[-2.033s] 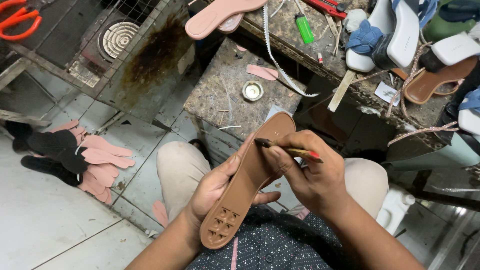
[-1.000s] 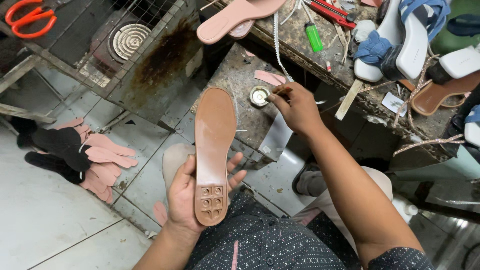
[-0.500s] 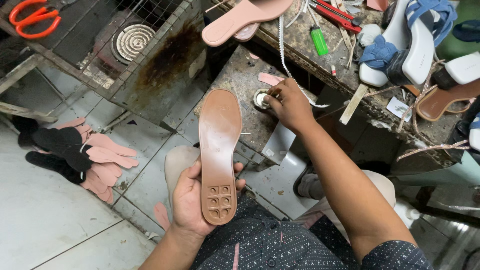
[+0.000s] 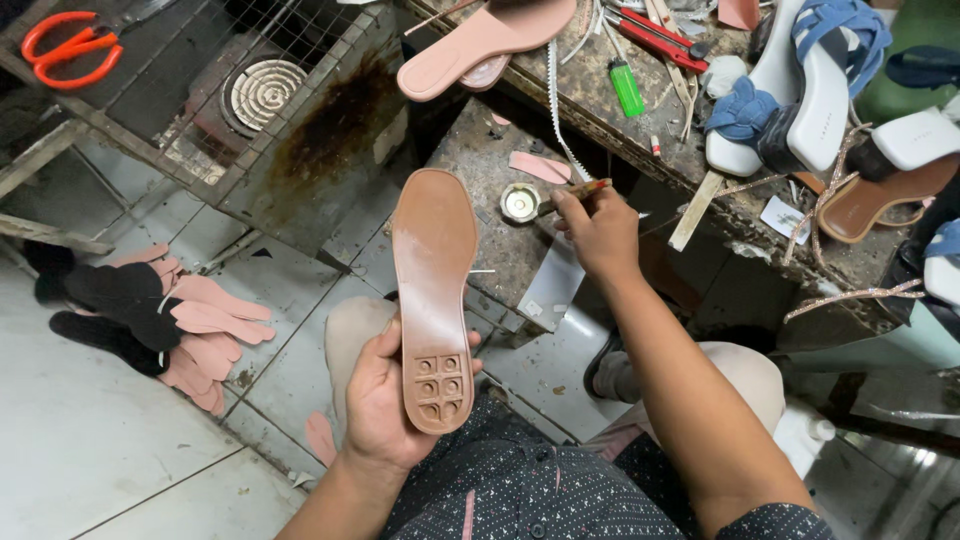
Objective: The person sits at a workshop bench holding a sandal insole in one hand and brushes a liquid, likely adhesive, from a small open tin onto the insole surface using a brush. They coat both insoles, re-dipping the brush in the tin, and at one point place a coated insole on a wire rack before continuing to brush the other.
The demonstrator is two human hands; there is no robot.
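The left hand [image 4: 385,405] is cupped around the heel end of a brown shoe sole [image 4: 433,290], fingers wrapped behind it and the thumb along its left edge, holding it upright in front of the person's lap with the waffle-patterned heel at the bottom and the toe pointing up toward the table [image 4: 500,240]. The right hand [image 4: 598,232] is stretched forward over the low stone table, its fingers pinched shut on a thin brush [image 4: 572,194] whose tip reaches to a small round tin [image 4: 520,203] standing there (the tin's contents cannot be made out). A pink cutout piece [image 4: 540,166] lies just beyond the tin. On the higher, cluttered table behind lie a pink sandal sole [image 4: 480,42], a green lighter [image 4: 628,88], a red-handled cutter [image 4: 655,38] and a white sandal with blue straps [image 4: 800,80]. To the left, a wire grate [image 4: 200,110] carries orange-handled scissors [image 4: 70,48], and below it, on the tiled floor [image 4: 90,440], a heap of pink and black insoles [image 4: 150,315] is fanned out.
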